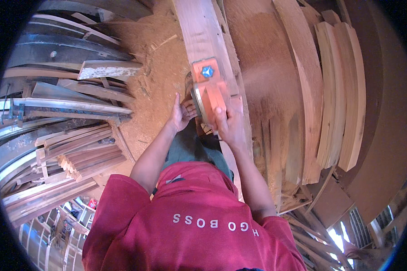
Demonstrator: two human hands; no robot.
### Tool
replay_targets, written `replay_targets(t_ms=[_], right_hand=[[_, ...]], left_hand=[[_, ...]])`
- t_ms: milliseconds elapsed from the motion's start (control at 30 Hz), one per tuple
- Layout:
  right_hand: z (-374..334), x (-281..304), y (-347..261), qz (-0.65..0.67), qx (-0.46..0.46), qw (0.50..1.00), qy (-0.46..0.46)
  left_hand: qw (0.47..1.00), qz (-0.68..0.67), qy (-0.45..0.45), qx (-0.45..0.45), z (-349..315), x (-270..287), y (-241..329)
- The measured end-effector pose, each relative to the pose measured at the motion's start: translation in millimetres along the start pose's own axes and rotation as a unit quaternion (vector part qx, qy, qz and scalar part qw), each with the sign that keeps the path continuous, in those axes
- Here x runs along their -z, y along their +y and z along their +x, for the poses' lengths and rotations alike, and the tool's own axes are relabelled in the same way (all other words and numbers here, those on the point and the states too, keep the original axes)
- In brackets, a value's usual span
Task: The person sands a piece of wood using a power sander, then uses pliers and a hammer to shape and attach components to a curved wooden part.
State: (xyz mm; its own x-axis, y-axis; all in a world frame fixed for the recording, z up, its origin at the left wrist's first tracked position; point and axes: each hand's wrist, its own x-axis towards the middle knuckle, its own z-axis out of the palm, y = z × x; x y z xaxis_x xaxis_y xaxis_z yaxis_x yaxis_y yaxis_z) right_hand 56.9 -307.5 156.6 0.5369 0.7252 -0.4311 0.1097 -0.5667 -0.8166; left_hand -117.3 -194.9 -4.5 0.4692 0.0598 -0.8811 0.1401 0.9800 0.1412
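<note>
An orange electric hand planer (211, 97) with a blue knob at its front rests on a long pale wooden board (199, 31). My right hand (229, 126) is wrapped round the planer's rear handle. My left hand (184, 114) is beside the planer's left side, thumb raised and fingers stretched toward it. Whether those fingertips touch the planer or the board's edge, I cannot tell. A haze of dust spreads from the planer's right side. The board's near part is partly hidden by the planer and my right arm.
Sawdust (144, 95) covers the ground at the left. Stacked planks (90, 156) and curved timber offcuts (77, 99) lie farther left. On the right, dust-covered boards (303, 90) and thick pale beams (341, 95) lie lengthwise.
</note>
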Motion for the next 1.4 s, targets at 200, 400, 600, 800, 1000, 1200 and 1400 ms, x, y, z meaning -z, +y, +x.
replay_targets(t_ms=[200, 400, 600, 800, 1000, 1200, 1400], right_hand=[[121.7, -2.1, -36.3, -0.065, 0.204, 0.97, 0.112], [138.1, 9.8, -49.9, 0.028, 0.178, 0.979, 0.09], [-52.7, 39.2, 43.7, 0.013, 0.014, 1.0, -0.009], [-156.8, 43.5, 85.9, 0.095, -0.083, 0.992, 0.0], [-55.8, 47.1, 26.0, 0.079, -0.075, 0.994, -0.009], [51.2, 31.6, -12.6, 0.074, 0.064, 0.993, 0.06], [161.0, 23.1, -62.3, 0.04, 0.146, 0.983, 0.104]], left_hand=[[1.0, -0.022, -0.016, 0.0, -5.7, -6.3, 0.1], [0.999, -0.027, -0.038, -0.014, 1.3, -5.8, -8.9], [0.999, 0.005, -0.019, -0.026, -9.7, -16.3, -5.2], [0.999, 0.007, -0.012, -0.029, -12.6, -19.3, -2.5], [1.0, -0.004, -0.016, -0.007, -10.2, -15.9, -0.7], [1.0, 0.028, -0.004, -0.011, -12.9, -26.7, 0.8], [0.984, 0.143, 0.019, -0.103, -24.2, -36.3, 10.5]])
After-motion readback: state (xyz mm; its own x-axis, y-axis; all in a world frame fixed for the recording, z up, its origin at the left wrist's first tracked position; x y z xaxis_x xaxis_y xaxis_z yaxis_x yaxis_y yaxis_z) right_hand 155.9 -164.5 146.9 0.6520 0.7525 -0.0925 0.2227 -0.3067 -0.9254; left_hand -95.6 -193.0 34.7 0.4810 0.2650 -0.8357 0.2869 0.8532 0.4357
